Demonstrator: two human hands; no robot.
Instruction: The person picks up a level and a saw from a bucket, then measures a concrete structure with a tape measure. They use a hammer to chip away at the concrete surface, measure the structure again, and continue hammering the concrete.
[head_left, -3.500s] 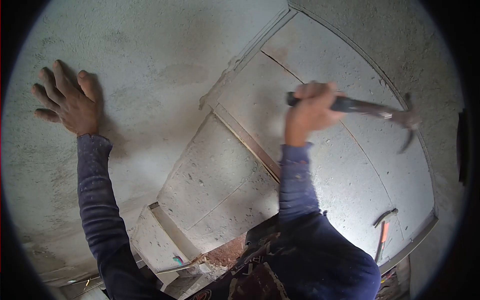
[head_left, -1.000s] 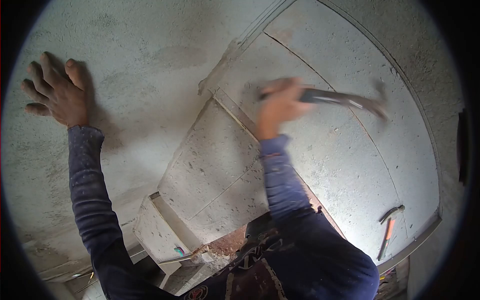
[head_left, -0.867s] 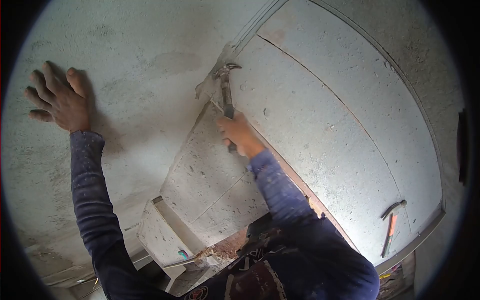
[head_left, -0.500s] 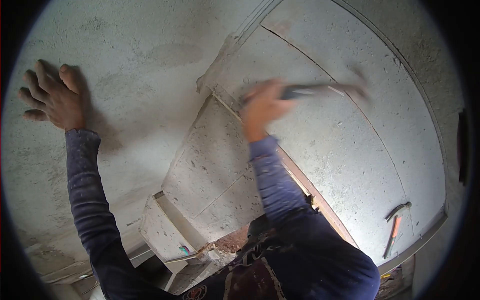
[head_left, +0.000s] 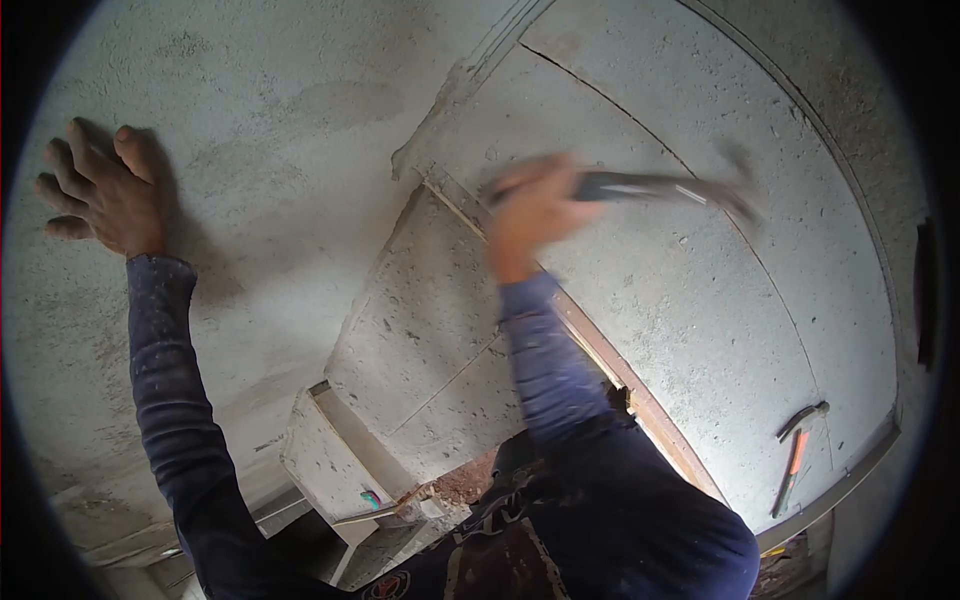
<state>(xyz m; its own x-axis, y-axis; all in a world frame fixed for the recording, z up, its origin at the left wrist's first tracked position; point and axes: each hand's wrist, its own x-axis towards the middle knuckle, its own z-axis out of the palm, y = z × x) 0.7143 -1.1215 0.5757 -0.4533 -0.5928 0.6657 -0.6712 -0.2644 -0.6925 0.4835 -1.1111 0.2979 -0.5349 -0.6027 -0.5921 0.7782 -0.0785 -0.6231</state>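
Observation:
My left hand (head_left: 108, 195) lies flat against the grey plastered wall (head_left: 270, 120), its fingers spread and nothing in it. Near the middle, my right hand (head_left: 535, 210) is wrapped round the dark handle of a hammer (head_left: 650, 190). The hammer points to the right over the pale concrete slab (head_left: 650, 290), and its head is blurred by motion. A thin dark crack runs across the slab beneath it. Whether the head touches the slab, I cannot tell.
Another hammer (head_left: 795, 460) with an orange and black handle lies at the slab's lower right. Stepped concrete faces (head_left: 430, 340) drop away below my right hand. A reddish-brown strip (head_left: 660, 420) borders the slab, and rubble (head_left: 465, 483) shows near my body.
The held hammer's head has shifted slightly right and down. My right hand keeps its hold, and my left hand stays on the wall. The view has moved slightly.

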